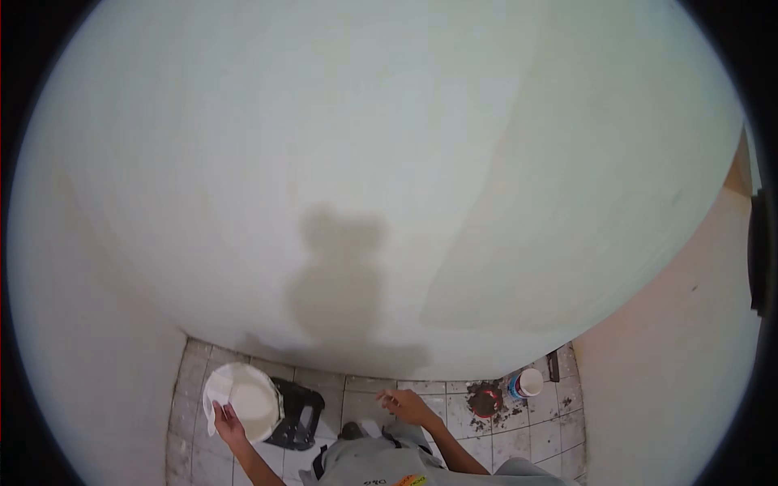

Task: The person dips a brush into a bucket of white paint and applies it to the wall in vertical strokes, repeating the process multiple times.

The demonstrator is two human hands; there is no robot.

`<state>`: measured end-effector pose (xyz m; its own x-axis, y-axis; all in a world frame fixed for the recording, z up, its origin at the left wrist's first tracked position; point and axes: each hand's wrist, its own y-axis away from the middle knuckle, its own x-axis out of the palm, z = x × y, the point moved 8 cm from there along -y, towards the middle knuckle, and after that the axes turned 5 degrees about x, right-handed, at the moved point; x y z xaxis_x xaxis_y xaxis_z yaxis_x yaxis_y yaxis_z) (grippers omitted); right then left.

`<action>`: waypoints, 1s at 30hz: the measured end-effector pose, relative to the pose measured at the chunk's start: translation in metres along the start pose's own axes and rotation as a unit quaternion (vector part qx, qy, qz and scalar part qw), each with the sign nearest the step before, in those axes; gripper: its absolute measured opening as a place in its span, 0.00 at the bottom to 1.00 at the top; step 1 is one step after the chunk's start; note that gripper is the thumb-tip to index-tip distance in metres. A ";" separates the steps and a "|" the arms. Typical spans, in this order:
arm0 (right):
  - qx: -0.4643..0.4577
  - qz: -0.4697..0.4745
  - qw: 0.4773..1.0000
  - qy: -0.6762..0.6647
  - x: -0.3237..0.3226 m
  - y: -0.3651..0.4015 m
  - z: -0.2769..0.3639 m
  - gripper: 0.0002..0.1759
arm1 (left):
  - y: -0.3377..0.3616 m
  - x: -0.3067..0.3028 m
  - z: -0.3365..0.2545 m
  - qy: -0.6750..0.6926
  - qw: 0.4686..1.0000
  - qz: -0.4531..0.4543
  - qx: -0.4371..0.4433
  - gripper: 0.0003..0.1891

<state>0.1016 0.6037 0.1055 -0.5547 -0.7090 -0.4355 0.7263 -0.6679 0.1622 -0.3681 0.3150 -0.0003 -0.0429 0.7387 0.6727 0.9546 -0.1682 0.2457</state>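
- Head view, looking steeply down: a pale wall [389, 162] fills most of it, the person's shadow [340, 283] falling across its lower part; below is a tiled floor [535, 437]
- The white pan [247, 398] sits low on the left, just over the edge of a black stool [298, 415]; I cannot tell whether it rests on the stool or hangs free
- The left hand [228, 423] reaches forward from a bent arm, its grip closed on the pan's near rim, with a white cloth [212, 405] bunched at that edge
- The right hand [408, 405] is held out in front of the body, well apart from the pan, fingers loosely curled; whether that grip holds anything I cannot tell, it is too small
- To my eye the work is at the loading stage, pan in hand before the wall; a next move would call for keeping the pan level and bringing the right hand across to it
- Off to the right on the floor stand a rusty tin [487, 400] amid crumbs of debris and a white-lidded tub [528, 381]
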 end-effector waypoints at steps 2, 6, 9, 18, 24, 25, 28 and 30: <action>0.002 0.001 1.000 -0.003 -0.005 0.004 -0.005 0.14 | 0.020 0.050 -0.005 -0.003 0.999 0.050 -0.004 0.15; 0.012 -0.007 0.999 -0.035 0.003 0.003 -0.025 0.14 | 0.044 0.158 -0.008 0.012 0.986 0.165 -0.008 0.19; 0.025 -0.001 0.995 -0.092 0.000 0.008 -0.036 0.13 | 0.101 0.283 -0.023 0.000 0.962 0.270 0.041 0.20; -0.046 -0.075 0.979 -0.183 -0.085 0.002 -0.014 0.13 | 0.343 0.600 -0.100 -0.049 0.788 0.565 0.240 0.13; -0.069 -0.127 0.962 -0.231 -0.114 0.003 0.022 0.12 | 0.425 0.673 -0.156 -0.052 0.609 0.674 0.414 0.12; -0.070 -0.128 0.963 -0.229 -0.120 0.004 0.023 0.12 | 0.435 0.680 -0.156 -0.048 0.592 0.674 0.440 0.11; -0.066 -0.127 0.962 -0.234 -0.136 0.000 0.021 0.12 | 0.462 0.700 -0.148 -0.041 0.536 0.676 0.504 0.08; -0.066 -0.124 0.963 -0.232 -0.146 -0.009 0.015 0.12 | 0.473 0.711 -0.138 -0.039 0.497 0.683 0.534 0.08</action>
<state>0.1699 0.7098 0.1806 -0.8169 -0.5767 0.0001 0.5766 -0.8167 -0.0239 0.0123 0.6705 0.6901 0.8318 0.4419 -0.3360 -0.3085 -0.1352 -0.9416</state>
